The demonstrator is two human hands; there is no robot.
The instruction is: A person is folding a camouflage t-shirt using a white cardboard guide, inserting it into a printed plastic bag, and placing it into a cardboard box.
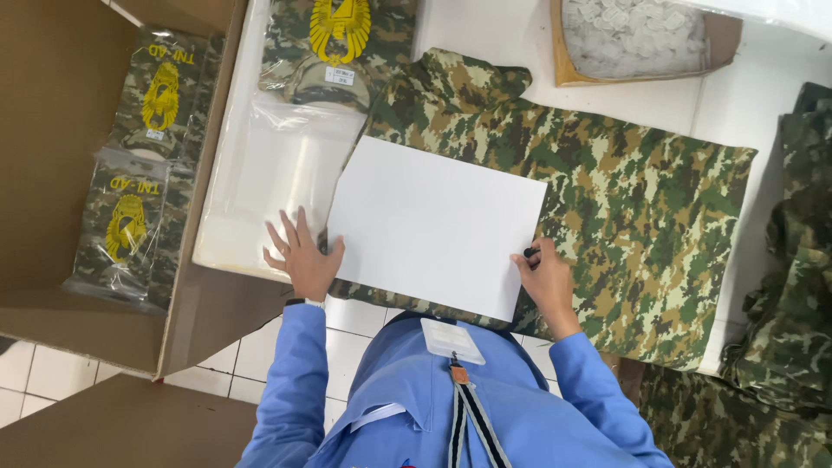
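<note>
A white sheet [438, 225] lay flat on a camouflage garment [607, 199] spread across the white worktop [745, 113]. The left hand [303, 256] rested at the sheet's left edge, fingers [286, 230] spread apart and flat. The right hand [546, 277] pressed the sheet's lower right corner, fingers curled around a small dark object [530, 253]. Bagged camouflage packs [143, 165] sat in a cardboard box [52, 113] to the left.

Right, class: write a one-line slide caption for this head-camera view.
Two hands, left hand and right hand, steady a white sheet on a camouflage garment.
</note>
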